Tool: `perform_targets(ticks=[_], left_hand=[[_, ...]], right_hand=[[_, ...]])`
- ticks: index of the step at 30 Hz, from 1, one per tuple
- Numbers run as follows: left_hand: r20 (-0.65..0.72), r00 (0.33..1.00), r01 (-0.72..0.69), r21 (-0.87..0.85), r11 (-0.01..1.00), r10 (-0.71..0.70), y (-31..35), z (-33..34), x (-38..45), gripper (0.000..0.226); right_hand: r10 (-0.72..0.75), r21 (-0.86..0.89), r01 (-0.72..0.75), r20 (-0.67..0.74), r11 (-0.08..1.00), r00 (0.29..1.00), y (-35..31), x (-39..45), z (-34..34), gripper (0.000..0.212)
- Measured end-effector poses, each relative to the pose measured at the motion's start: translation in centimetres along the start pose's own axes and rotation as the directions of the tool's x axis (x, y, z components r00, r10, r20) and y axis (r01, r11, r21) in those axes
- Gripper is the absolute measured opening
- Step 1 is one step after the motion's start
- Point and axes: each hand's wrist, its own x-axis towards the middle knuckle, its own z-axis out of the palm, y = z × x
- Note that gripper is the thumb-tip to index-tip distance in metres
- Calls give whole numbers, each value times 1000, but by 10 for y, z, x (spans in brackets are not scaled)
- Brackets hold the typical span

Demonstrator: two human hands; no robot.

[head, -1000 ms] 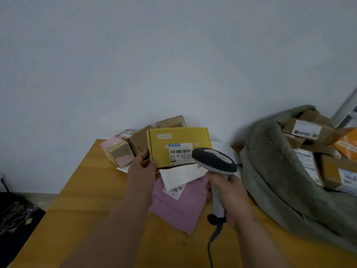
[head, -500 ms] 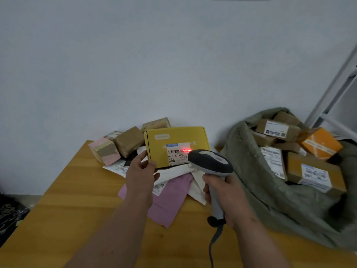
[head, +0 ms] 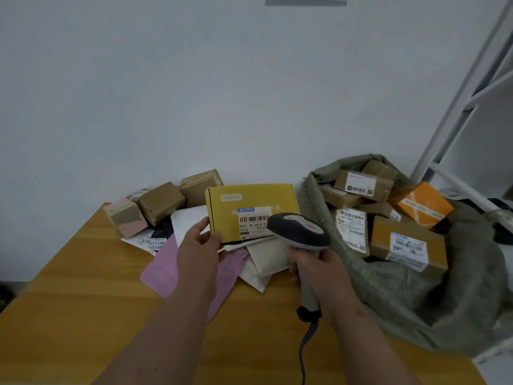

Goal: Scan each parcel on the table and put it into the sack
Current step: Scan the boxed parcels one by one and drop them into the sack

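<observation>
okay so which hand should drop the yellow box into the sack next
Left, probably. The left hand already grips the yellow box, while the right hand is occupied holding the scanner. The sack lies open to the right.

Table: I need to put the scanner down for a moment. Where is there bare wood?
The table is bare along its near left, left of the left forearm and below the pink mailer. Another strip lies between the forearms. The far edge is crowded with parcels; the sack covers the right.
</observation>
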Motion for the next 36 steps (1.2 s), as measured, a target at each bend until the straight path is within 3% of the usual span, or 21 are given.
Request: perform_targets(ticks=[7,11,13,17,27,29,32,36], left_hand=[[78,997,1,18,1000,-2,2,22,-2,39],[196,981,4,53,999,-15,8,38,1,28],[248,969,-7,97,995,-17,9,46,2,25],[346,938,-43,163,986,-16,8,63,2,17],[573,817,-155,321,934,-62,-3,124,-30,11],[591,805,-217,369,904,-48,-9,140,-31,13],[551,834,-335,525,782,-12,-24,160,-29,34],[495,864,-317,671,671,-87,-43,189,-28,48]], right_hand=[[-13,206,74,-283,976,959,1,3,-27,12],[50,379,122,-414,917,909,0,8,-36,36],[68,416,142,-451,898,890,0,9,-41,43],[92,519,172,-444,837,891,11,4,-53,33],[229,581,333,-688,743,689,28,10,-110,38],[244,576,334,-704,746,667,31,18,-125,33],[288,560,312,-736,767,612,36,29,-150,37],[292,528,290,-761,798,580,43,52,-185,47]])
